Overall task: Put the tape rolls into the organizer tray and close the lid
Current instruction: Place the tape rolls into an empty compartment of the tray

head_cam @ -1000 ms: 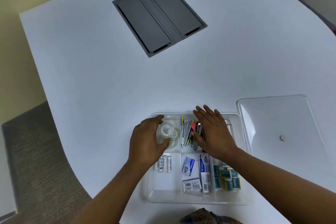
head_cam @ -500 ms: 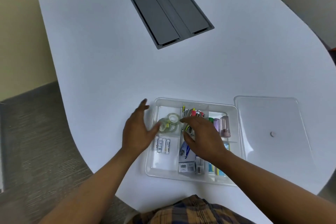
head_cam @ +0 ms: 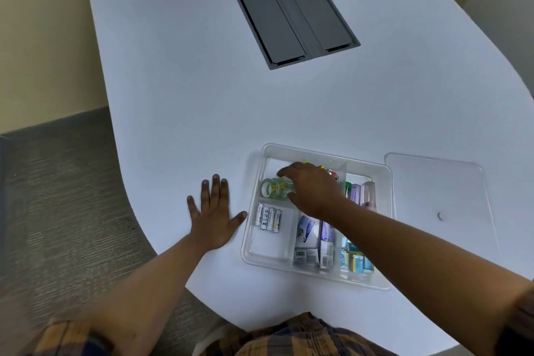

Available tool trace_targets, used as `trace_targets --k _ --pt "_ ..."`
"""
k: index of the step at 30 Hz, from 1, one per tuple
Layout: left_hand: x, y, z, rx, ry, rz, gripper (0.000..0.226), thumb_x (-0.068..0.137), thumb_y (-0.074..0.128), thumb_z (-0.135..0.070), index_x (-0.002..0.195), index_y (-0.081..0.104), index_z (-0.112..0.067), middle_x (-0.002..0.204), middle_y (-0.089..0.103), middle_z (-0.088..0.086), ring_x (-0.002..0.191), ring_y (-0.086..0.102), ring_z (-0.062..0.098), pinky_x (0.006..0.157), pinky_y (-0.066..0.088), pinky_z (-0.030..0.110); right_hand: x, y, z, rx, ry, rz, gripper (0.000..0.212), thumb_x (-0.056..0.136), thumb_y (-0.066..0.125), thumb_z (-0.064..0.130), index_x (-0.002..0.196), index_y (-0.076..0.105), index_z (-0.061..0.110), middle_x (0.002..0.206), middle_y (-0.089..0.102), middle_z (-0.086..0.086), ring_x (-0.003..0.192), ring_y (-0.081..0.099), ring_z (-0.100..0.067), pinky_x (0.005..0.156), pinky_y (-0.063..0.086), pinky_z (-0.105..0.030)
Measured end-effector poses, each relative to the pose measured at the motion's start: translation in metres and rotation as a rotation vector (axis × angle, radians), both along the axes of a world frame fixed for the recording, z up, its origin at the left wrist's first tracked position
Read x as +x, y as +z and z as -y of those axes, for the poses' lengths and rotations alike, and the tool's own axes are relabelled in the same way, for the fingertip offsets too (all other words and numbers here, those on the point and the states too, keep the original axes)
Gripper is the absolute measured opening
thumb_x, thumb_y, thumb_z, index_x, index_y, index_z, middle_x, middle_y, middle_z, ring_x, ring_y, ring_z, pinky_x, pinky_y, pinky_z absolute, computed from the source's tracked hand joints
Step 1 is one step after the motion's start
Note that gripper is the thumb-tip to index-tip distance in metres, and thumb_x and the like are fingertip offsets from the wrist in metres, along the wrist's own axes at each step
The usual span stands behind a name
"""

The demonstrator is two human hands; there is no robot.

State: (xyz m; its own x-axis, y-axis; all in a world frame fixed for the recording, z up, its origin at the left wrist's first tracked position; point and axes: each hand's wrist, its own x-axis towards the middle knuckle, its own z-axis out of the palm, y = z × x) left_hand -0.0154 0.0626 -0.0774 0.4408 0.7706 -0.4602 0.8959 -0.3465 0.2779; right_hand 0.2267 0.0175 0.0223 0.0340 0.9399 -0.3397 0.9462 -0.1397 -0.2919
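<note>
A clear organizer tray [head_cam: 257, 243] sits on the white table near its front edge. Clear tape rolls [head_cam: 273, 188] lie in the tray's far-left compartment. My right hand [head_cam: 313, 191] reaches over the tray, its fingertips curled on the right side of the rolls. My left hand [head_cam: 213, 217] lies flat and spread on the table just left of the tray, the thumb near the tray wall. The clear lid [head_cam: 436, 191] rests flat on the table to the right of the tray.
Batteries [head_cam: 268, 220], small boxes [head_cam: 313, 243], markers and pink bottles [head_cam: 368, 193] fill the other compartments. A grey cable hatch [head_cam: 293, 16] is set into the table farther back. The curved table edge runs close on the left, with carpet beyond.
My left hand let go of the tape rolls and moved left out of the tray onto the table. My right hand shifted left onto the rolls. The view swung left.
</note>
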Motion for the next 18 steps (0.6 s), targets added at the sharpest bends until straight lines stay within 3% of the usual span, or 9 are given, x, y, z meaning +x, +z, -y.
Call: trace_targets --k 5,9,12,18 --pt "-0.002 -0.002 -0.003 -0.056 -0.031 -0.009 0.092 0.083 0.022 -0.073 0.133 -0.037 -0.023 0.143 -0.046 -0.006 0.127 -0.047 0.017 0.108 -0.015 0.062 -0.008 -0.009 -0.014 -0.048 0.079 0.230 0.051 0.080 0.066 0.022 0.128 0.052 0.019 0.126 0.061 -0.003 0.118 0.050 -0.028 0.096 0.042 -0.041" --pt "-0.001 0.001 -0.003 -0.078 -0.023 -0.009 0.092 0.084 0.023 -0.072 0.132 -0.039 -0.024 0.142 -0.048 -0.006 0.125 -0.050 0.017 0.107 -0.017 0.061 -0.008 -0.011 -0.022 -0.102 0.131 0.293 0.052 0.079 0.068 0.028 0.127 0.053 0.020 0.124 0.062 -0.002 0.120 0.048 -0.028 0.098 0.035 -0.042" --pt "0.000 0.004 -0.002 -0.099 -0.031 -0.021 0.092 0.085 0.023 -0.071 0.134 -0.037 -0.022 0.142 -0.047 -0.005 0.127 -0.047 0.019 0.107 -0.017 0.061 -0.007 -0.010 -0.026 -0.156 0.122 0.309 0.052 0.079 0.068 0.031 0.128 0.051 0.022 0.121 0.063 -0.004 0.118 0.049 -0.028 0.097 0.033 -0.042" --pt "0.001 0.010 -0.003 -0.135 -0.036 -0.031 0.092 0.086 0.023 -0.071 0.133 -0.038 -0.021 0.139 -0.050 -0.005 0.125 -0.049 0.019 0.107 -0.018 0.060 -0.008 -0.002 -0.029 -0.304 0.060 0.218 0.059 0.082 0.055 0.015 0.138 0.043 0.027 0.133 0.055 -0.002 0.126 0.043 -0.026 0.100 0.028 -0.047"
